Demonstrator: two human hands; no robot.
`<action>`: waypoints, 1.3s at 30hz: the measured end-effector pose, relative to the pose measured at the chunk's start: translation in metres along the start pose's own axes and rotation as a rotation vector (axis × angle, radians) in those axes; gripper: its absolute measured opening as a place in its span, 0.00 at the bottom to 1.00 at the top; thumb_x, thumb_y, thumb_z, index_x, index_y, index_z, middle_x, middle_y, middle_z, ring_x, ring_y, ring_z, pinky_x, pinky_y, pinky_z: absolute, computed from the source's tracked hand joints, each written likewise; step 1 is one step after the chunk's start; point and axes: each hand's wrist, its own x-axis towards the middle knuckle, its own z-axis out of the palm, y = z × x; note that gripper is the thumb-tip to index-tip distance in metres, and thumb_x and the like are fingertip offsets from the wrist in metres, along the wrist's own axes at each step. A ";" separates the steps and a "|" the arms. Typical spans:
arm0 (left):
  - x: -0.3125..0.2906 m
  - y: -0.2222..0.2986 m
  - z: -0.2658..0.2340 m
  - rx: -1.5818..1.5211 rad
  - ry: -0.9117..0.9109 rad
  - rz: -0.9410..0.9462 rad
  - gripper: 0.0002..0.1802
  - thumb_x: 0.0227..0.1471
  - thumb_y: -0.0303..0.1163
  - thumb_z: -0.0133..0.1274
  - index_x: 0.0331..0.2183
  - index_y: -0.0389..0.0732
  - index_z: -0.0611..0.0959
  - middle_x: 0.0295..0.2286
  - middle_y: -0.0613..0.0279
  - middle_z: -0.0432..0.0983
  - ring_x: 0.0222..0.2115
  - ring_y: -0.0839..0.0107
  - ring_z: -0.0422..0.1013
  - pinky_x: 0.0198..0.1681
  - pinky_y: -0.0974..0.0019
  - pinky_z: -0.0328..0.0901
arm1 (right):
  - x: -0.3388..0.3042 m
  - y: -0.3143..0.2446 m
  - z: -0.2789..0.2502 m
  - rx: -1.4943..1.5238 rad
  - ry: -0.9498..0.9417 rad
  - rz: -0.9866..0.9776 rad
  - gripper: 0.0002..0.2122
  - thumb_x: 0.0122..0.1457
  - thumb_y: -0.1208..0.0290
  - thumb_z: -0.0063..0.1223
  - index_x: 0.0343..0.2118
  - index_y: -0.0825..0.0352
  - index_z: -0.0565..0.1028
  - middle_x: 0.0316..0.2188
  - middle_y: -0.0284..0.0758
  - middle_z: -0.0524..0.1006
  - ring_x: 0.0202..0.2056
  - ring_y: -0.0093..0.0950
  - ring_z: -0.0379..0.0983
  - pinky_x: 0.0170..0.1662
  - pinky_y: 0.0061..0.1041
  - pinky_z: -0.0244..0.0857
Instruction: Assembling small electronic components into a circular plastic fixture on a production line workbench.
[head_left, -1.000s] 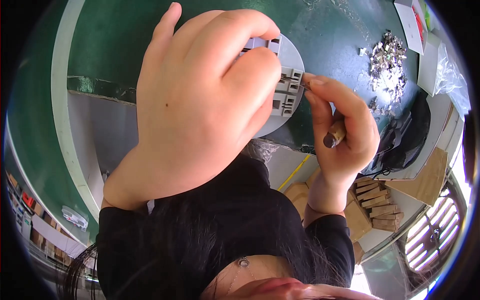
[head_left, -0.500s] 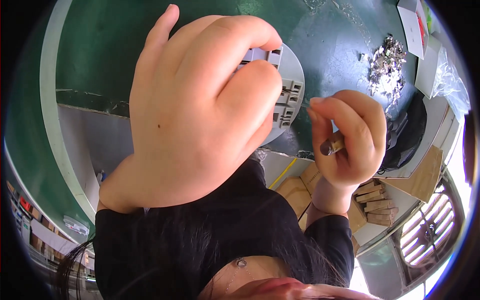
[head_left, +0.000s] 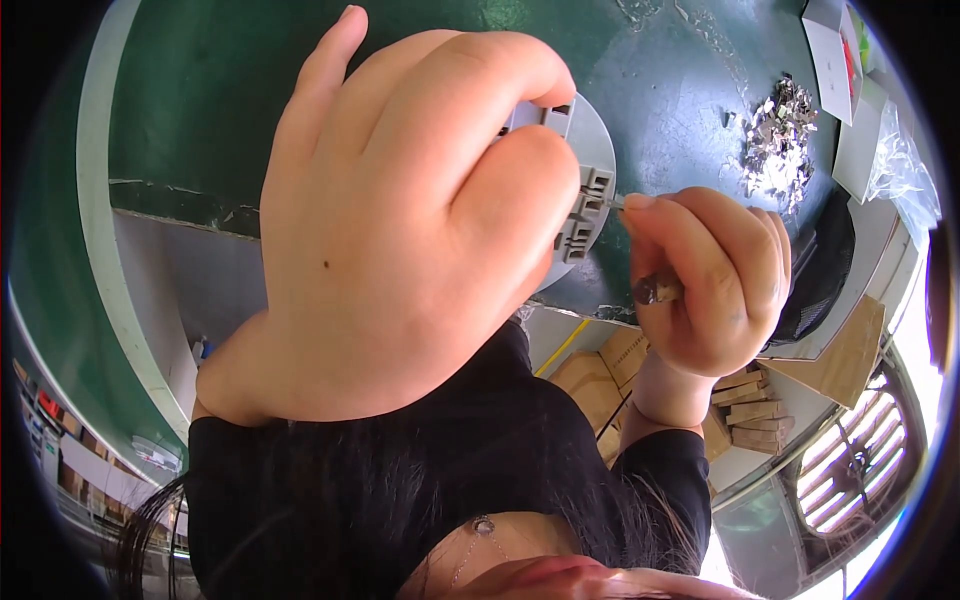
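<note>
My left hand (head_left: pixel 400 220) arches over a round grey disc (head_left: pixel 597 128), its fingers bent and closed on a light grey moulded plastic part (head_left: pixel 578 240) with slots. Its palm and fingers hide most of that part. Just right of the disc, my right hand (head_left: pixel 710 270) pinches a small thin metal piece (head_left: pixel 612 203) between thumb and forefinger. The tip of this piece meets the slotted edge of the plastic part. A stick with a dark brown end (head_left: pixel 657 290) lies in the curled fingers of the same hand; its other end is hidden.
A heap of small shiny metal pieces (head_left: pixel 782 140) lies on the green table (head_left: pixel 200 110) at the right. Beyond it are a white box (head_left: pixel 830 60) and clear plastic film (head_left: pixel 895 155). A black mesh bag (head_left: pixel 825 270) sits near the right edge. Wood blocks (head_left: pixel 755 410) are stacked below.
The metal piece in my right fingertips now reaches the plastic part's edge. My right hand has turned and shifted slightly down and right; the disc and left hand have slid slightly right.
</note>
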 end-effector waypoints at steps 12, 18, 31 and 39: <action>0.002 -0.003 0.001 -0.001 -0.009 0.015 0.12 0.34 0.19 0.63 0.25 0.42 0.79 0.43 0.59 0.77 0.40 0.58 0.77 0.56 0.39 0.61 | 0.000 0.000 -0.003 0.005 -0.008 0.021 0.14 0.37 0.79 0.68 0.31 0.63 0.81 0.28 0.31 0.77 0.22 0.27 0.69 0.26 0.26 0.58; 0.001 0.001 -0.005 0.009 -0.030 -0.018 0.12 0.34 0.19 0.63 0.25 0.42 0.79 0.43 0.59 0.77 0.39 0.58 0.77 0.56 0.40 0.60 | 0.000 -0.002 -0.001 -0.018 0.027 -0.002 0.16 0.35 0.79 0.66 0.32 0.62 0.82 0.29 0.31 0.77 0.22 0.26 0.69 0.27 0.26 0.58; 0.001 0.010 -0.014 0.027 -0.083 -0.094 0.12 0.35 0.19 0.63 0.26 0.42 0.79 0.43 0.59 0.77 0.39 0.57 0.77 0.58 0.40 0.59 | 0.010 -0.007 -0.005 -0.106 -0.069 -0.041 0.18 0.31 0.74 0.62 0.32 0.58 0.83 0.31 0.28 0.77 0.24 0.25 0.70 0.28 0.27 0.59; 0.008 0.017 -0.022 0.028 -0.114 -0.130 0.12 0.35 0.18 0.62 0.26 0.42 0.79 0.43 0.58 0.78 0.38 0.57 0.77 0.58 0.41 0.58 | 0.023 -0.015 -0.013 -0.224 -0.153 -0.009 0.14 0.35 0.71 0.62 0.31 0.58 0.81 0.30 0.27 0.77 0.25 0.27 0.71 0.29 0.27 0.61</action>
